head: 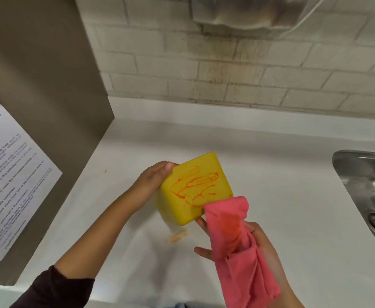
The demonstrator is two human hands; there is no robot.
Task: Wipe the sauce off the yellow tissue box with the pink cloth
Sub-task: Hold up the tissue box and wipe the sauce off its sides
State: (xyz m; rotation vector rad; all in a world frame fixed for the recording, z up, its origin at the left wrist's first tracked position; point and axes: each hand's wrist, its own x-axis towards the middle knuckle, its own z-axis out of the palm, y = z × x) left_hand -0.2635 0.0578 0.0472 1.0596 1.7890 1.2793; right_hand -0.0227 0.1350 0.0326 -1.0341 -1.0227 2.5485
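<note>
The yellow tissue box (194, 187) is tilted above the white counter, one face turned toward me with orange-red sauce squiggles (193, 185) across it. My left hand (153, 183) grips the box on its left side. My right hand (257, 243) holds the pink cloth (237, 236), which drapes over the palm and hangs down. The cloth's top edge touches the box's lower right corner, and an orange stain shows on the cloth. Fingertips of my right hand reach under the box's bottom edge.
A sauce smear (177, 237) lies on the white counter (282, 196) under the box. A steel sink (369, 196) is at the right. A grey cabinet side with a printed notice (10, 174) stands on the left, and a brick wall at the back.
</note>
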